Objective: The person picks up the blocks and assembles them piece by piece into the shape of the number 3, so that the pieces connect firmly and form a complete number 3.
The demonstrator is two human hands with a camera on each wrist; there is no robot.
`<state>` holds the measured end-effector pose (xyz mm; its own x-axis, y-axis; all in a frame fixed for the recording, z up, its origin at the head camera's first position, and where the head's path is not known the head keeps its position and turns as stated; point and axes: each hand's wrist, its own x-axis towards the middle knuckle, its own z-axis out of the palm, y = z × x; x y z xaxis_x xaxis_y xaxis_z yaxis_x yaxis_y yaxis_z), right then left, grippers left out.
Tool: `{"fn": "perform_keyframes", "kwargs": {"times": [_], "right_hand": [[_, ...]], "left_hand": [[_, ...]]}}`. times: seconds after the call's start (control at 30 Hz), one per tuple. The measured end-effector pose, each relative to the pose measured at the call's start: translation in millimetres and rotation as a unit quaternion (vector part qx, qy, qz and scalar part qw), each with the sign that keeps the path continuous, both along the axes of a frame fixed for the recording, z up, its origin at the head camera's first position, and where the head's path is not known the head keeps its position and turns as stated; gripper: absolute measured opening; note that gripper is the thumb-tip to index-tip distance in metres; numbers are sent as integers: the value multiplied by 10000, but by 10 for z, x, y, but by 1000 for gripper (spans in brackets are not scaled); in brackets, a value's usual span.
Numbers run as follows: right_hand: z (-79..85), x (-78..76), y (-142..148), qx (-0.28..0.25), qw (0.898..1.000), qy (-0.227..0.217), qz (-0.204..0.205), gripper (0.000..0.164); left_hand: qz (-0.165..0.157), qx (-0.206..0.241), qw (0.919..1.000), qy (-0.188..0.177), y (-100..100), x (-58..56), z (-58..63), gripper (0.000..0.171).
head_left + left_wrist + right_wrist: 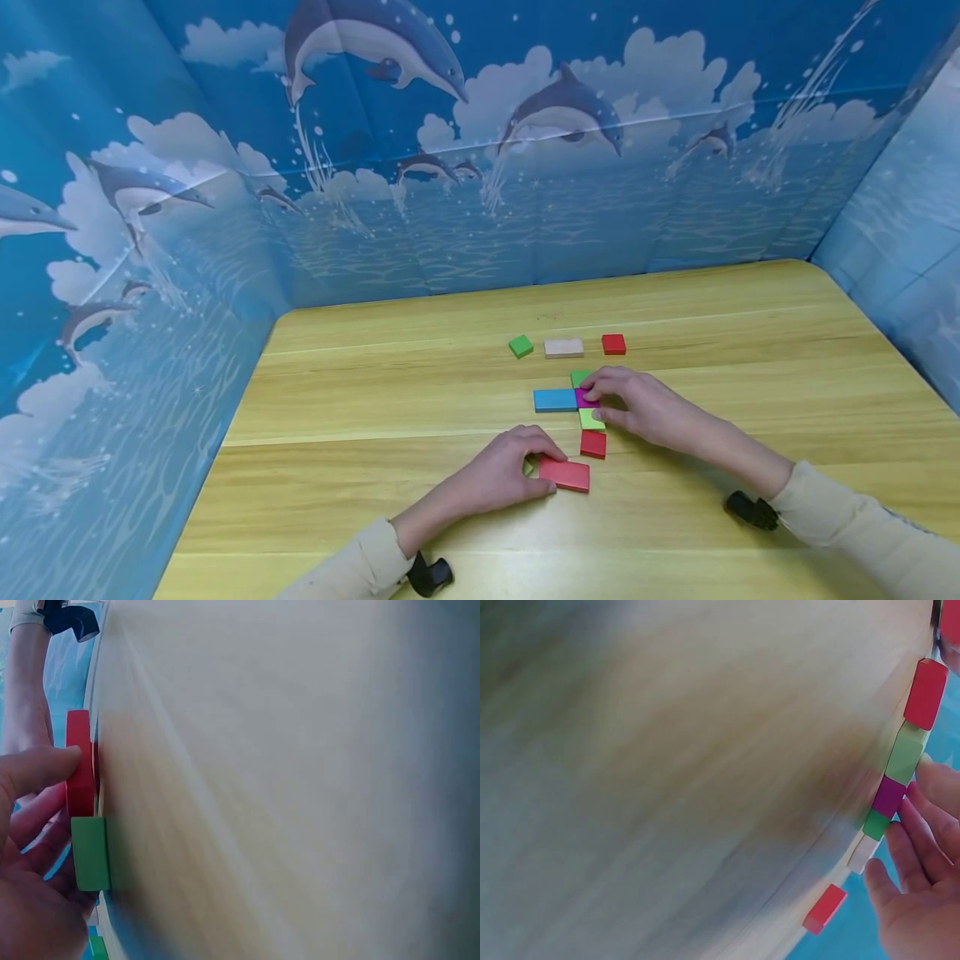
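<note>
My left hand [502, 471] grips a red rectangular block [566, 476], thumb along its near side and index finger at its far side. Under that hand, a green block [91, 853] shows against the red one's end. My right hand [645, 408] pinches a small purple block [583, 398], its thumb lying over the edge of a lime green block [592, 419]. The purple block sits between a blue rectangular block [555, 401], a green block [580, 378] and the lime one. Below the lime block, a red square block [593, 444] lies slightly askew.
Farther back lie a green block [521, 347], a pale rectangular block [563, 348] and a red block [613, 344] in a loose row. The wooden table [360, 375] meets a blue dolphin-print cloth [480, 217] at the back and sides.
</note>
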<state>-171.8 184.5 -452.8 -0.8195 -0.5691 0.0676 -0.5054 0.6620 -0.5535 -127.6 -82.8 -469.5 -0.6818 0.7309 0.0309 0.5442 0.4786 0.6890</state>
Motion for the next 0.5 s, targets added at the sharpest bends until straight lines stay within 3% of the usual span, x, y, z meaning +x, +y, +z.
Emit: {"fn": "perform_keyframes", "kwargs": {"times": [0.5], "right_hand": [[-6, 4, 8, -51, 10000, -22, -4, 20]], "left_hand": [[361, 165, 9991, 139, 16, 9, -9, 29]]}}
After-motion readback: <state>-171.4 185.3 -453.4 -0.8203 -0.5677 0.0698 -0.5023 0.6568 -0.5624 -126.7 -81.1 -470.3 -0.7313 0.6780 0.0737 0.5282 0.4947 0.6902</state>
